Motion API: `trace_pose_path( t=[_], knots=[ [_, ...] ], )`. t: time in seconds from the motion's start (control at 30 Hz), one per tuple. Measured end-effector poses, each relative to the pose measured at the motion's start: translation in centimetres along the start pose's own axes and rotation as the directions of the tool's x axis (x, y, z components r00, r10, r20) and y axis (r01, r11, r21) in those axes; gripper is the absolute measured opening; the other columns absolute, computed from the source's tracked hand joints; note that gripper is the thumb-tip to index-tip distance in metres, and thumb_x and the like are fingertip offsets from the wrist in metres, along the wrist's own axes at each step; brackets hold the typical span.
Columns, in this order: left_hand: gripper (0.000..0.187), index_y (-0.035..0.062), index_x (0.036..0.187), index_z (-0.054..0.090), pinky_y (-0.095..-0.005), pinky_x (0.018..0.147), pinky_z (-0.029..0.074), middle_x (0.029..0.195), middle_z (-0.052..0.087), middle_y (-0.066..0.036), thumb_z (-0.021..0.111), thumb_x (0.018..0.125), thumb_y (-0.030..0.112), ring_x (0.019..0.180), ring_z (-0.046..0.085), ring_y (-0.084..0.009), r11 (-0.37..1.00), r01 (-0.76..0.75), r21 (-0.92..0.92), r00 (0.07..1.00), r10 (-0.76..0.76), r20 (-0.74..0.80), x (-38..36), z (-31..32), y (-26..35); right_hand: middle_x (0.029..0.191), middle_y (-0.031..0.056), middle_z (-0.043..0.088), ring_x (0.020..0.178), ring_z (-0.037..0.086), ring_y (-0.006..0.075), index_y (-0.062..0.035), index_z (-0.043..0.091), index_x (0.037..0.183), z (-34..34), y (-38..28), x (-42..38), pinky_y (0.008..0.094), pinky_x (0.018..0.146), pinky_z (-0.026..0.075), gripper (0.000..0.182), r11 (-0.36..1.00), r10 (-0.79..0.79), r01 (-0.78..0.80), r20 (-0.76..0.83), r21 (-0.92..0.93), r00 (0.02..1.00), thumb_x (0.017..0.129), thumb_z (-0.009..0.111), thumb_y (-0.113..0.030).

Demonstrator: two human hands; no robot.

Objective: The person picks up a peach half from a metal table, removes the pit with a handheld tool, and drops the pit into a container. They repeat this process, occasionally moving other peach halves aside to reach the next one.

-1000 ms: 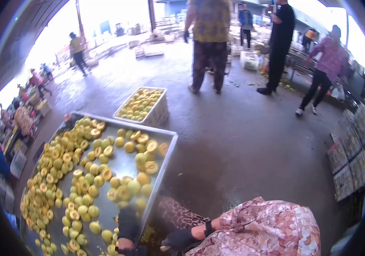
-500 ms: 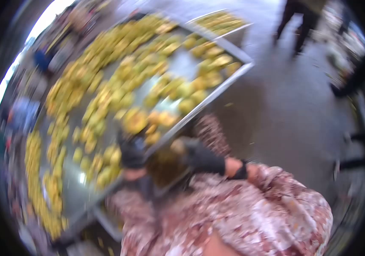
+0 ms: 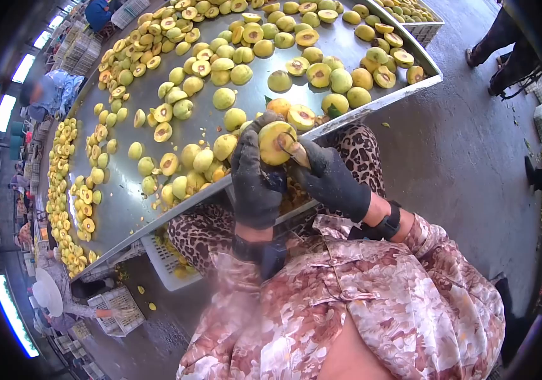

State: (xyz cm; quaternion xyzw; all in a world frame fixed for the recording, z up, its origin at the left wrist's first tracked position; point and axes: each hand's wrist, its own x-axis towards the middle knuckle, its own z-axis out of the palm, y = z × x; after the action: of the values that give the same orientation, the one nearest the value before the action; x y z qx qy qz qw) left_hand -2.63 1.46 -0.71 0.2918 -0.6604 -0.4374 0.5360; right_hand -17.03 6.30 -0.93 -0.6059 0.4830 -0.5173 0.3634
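Note:
My left hand (image 3: 256,180), in a dark glove, holds a halved yellow fruit (image 3: 272,143) with its cut face toward my right side. My right hand (image 3: 336,180), also gloved, is closed around the light handle of a small tool (image 3: 297,152). The tool's curved metal tip touches the cut face near the pit. Both hands are over the near edge of a metal table (image 3: 125,190). Just beyond them lie a halved fruit (image 3: 301,117) and several whole and cut ones.
A white basket (image 3: 170,263) stands under the table edge. Another crate of fruit (image 3: 410,16) is beyond the far corner. A person in a white hat (image 3: 47,292) reaches to a crate (image 3: 119,310) at lower left. A person's legs (image 3: 505,44) show at upper right.
The view has turned and sharpened. My hands have come together higher up, the halved fruit now in my left hand and the tool tip against it.

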Motion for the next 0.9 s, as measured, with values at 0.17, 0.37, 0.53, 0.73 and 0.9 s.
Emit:
trace_pose_path(
  t=[0.17,0.37,0.53,0.73,0.9],
  knots=[
    [0.029,-0.0068,0.127,0.053,-0.0369,0.099,0.05,0.124,0.062,-0.016,0.048,0.103,0.007,0.111,0.06,-0.0221,0.694,0.201,-0.691,0.928,-0.361,-0.093,0.5,0.0,0.6,0.087,0.0228,0.067,0.079,0.068,0.0365,-0.0004,0.062,0.11,1.5,1.2,0.4,0.0416,0.069,0.052,0.022,0.995,0.078,-0.083,0.071,0.063,0.994,0.09,0.061,-0.008],
    [0.035,-0.0018,0.132,0.051,-0.039,0.102,0.048,0.122,0.061,-0.012,0.056,0.1,0.01,0.116,0.058,-0.0245,0.691,-0.291,0.662,0.934,0.355,0.04,-0.4,-1.0,0.2,0.094,0.0179,0.071,0.085,0.07,0.0269,-0.0017,0.063,0.115,2.3,2.9,0.7,0.0352,0.076,0.054,0.029,0.999,-0.001,-0.003,0.111,0.037,0.994,0.099,0.061,-0.026],
    [0.03,-0.0031,0.112,0.063,-0.0367,0.085,0.054,0.108,0.066,-0.014,0.049,0.105,0.023,0.098,0.065,-0.024,0.979,0.019,0.201,1.0,-0.018,-0.007,0.8,-1.2,-1.0,0.095,0.0147,0.071,0.087,0.069,0.0234,-0.0046,0.063,0.116,2.2,4.0,0.3,0.035,0.079,0.053,0.026,0.974,0.034,-0.057,0.105,0.218,0.994,0.101,0.058,-0.024],
    [0.034,-0.0034,0.108,0.064,-0.0362,0.085,0.054,0.102,0.066,-0.014,0.049,0.104,0.026,0.094,0.064,-0.024,0.976,0.181,-0.118,0.954,-0.204,-0.22,1.6,2.0,1.2,0.091,0.0149,0.071,0.084,0.067,0.0224,-0.0042,0.066,0.112,2.2,6.4,1.6,0.0361,0.075,0.051,0.024,0.97,-0.037,0.069,0.142,-0.233,0.989,0.096,0.062,-0.022],
    [0.039,-0.0055,0.117,0.061,-0.0377,0.091,0.051,0.107,0.066,-0.014,0.055,0.102,0.03,0.096,0.064,-0.0262,0.985,0.169,-0.012,0.978,-0.169,-0.119,0.9,0.7,2.7,0.097,0.0131,0.072,0.089,0.068,0.0224,-0.0041,0.067,0.111,2.0,3.3,0.6,0.0356,0.08,0.052,0.025,0.984,0.006,-0.051,0.257,0.168,0.966,0.088,0.067,-0.015]
  ],
)
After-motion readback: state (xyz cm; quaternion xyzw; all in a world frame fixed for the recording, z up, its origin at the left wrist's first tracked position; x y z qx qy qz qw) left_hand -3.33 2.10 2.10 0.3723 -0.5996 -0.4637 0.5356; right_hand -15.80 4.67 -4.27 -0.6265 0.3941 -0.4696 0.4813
